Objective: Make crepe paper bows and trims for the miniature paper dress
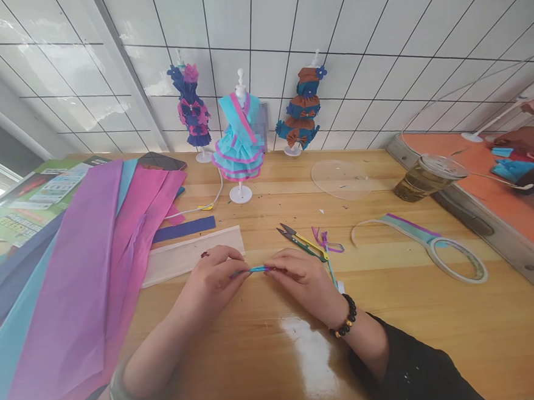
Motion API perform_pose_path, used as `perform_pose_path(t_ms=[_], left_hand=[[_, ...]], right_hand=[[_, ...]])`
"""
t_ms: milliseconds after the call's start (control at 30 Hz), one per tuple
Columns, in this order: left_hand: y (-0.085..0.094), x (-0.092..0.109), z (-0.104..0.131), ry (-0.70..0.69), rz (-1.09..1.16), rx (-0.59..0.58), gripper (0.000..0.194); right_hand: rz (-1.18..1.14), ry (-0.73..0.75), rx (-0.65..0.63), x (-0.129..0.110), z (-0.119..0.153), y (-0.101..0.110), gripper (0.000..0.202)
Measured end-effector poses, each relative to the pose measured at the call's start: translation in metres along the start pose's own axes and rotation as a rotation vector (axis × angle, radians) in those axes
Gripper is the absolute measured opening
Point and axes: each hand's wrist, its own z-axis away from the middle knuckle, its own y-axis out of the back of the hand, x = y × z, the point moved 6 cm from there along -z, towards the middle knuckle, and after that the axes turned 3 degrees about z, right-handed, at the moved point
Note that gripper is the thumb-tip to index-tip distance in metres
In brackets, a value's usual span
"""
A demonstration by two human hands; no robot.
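Note:
Between my two hands stretches a small narrow folded strip [258, 269], turquoise with a bit of purple. My left hand [220, 273] pinches its left end, and my right hand [300, 277] pinches the other. Most of the strip is hidden by the fingers. Just beyond my right hand lie thread snips [304, 243] with yellow and dark handles, beside a curled purple scrap [328, 242]. A pale flat strip [191, 254] lies behind my left hand. Farther back, a small white dress form wears a turquoise dress with pink trim [240, 141].
Long purple sheets [72, 287] and pink and blue ones cover the left side. A tape roll [458, 261] touches a turquoise-purple strip [413, 227] at right. A lidded cup [425, 177] stands behind. Two more dressed forms, one blue-pink [193, 110] and one brown-blue [304, 112], line the tiled wall.

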Motion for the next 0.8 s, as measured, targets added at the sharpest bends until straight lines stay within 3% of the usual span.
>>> perform_pose_path(t_ms=[267, 400, 800], left_hand=[[0.0034, 0.0002, -0.0013, 0.029, -0.001, 0.022, 0.013], [0.0042, 0.0012, -0.0022, 0.037, 0.004, 0.036, 0.012], [0.0023, 0.0017, -0.0013, 0.011, -0.008, 0.04, 0.013]], right_hand=[[-0.049, -0.046, 0.046, 0.0073, 0.0026, 0.0005, 0.037], [0.031, -0.035, 0.031, 0.0033, 0.0019, 0.0013, 0.047], [-0.057, -0.132, 0.019, 0.0035, 0.0026, 0.0006, 0.031]])
